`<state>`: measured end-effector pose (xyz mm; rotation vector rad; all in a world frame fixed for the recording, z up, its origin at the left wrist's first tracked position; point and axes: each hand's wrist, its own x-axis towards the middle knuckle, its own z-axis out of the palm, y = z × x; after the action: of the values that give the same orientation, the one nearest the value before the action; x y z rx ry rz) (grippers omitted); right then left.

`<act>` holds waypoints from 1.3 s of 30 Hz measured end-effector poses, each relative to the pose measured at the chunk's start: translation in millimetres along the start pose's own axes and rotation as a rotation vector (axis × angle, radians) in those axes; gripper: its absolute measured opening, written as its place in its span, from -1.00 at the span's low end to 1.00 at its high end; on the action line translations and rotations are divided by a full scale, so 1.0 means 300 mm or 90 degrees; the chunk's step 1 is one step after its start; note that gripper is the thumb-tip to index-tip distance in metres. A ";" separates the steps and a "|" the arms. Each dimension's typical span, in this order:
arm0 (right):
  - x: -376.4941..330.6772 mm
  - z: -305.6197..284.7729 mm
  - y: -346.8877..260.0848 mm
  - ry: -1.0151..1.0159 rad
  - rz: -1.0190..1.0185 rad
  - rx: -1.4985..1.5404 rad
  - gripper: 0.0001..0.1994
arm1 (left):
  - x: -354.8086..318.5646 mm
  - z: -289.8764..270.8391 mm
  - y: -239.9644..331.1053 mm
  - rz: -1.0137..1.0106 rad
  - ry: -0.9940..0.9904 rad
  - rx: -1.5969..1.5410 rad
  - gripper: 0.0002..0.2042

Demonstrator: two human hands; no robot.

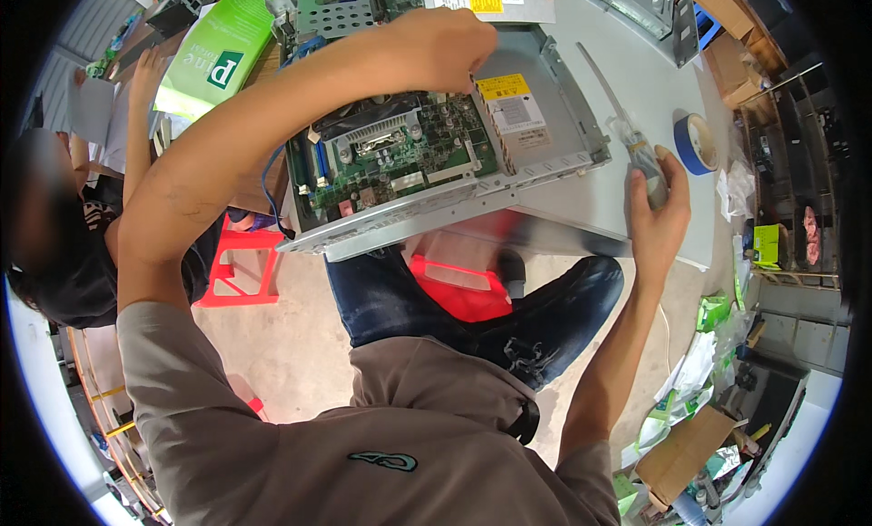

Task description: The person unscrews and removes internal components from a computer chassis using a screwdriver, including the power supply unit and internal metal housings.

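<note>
An opened desktop computer case (545, 172) lies on the table before me, its green motherboard (427, 144) exposed. My left hand (445, 49) reaches over the case with its fingers curled down at the metal divider (495, 131) beside the board. What the fingertips pinch, if anything, is hidden behind the hand. To the right of the case, my right hand (661, 203) holds a screwdriver (647, 167) by its clear handle, the long shaft pointing away to the upper left. A black fan or cooler (372, 113) shows partly under my left forearm.
A roll of blue tape (696, 144) stands at the table's right. A metal drive-like part (636, 8) lies at the far right. A green paper package (213, 58) is at the far left, near another person (54, 226). A red stool (241, 263) is on the floor.
</note>
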<state>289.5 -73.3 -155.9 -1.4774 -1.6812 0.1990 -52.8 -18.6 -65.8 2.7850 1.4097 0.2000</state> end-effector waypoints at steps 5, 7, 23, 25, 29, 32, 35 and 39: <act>0.000 0.009 -0.001 0.012 -0.003 -0.038 -0.57 | 0.030 -0.085 0.001 -0.143 -0.258 -0.015 -0.83; -0.001 0.008 -0.001 0.012 -0.001 -0.031 -0.57 | 0.024 -0.100 0.008 -0.106 -0.242 -0.002 -0.82; 0.000 0.007 -0.007 0.021 0.003 -0.045 -0.57 | 0.013 -0.022 0.034 0.068 0.028 0.115 -0.87; -0.003 0.007 -0.008 0.023 0.005 -0.047 -0.56 | -0.011 -0.045 0.028 0.014 -0.085 0.062 -0.77; -0.006 0.007 -0.009 0.031 0.020 -0.042 -0.55 | -0.019 -0.089 0.032 0.046 -0.118 0.099 -0.85; -0.007 0.009 -0.008 0.033 0.024 -0.039 -0.55 | -0.011 -0.131 0.046 0.057 -0.092 0.015 -0.86; -0.005 0.012 -0.007 0.036 0.025 -0.051 -0.56 | -0.006 -0.165 0.045 -0.031 -0.223 -0.087 -0.81; -0.003 0.013 -0.007 0.042 0.012 -0.059 -0.56 | -0.043 -0.125 0.048 -0.018 -0.137 -0.009 -0.87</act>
<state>285.4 -73.1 -157.3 -1.5514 -1.6429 0.0828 -53.3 -39.3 -28.8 2.6771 1.3876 -0.0866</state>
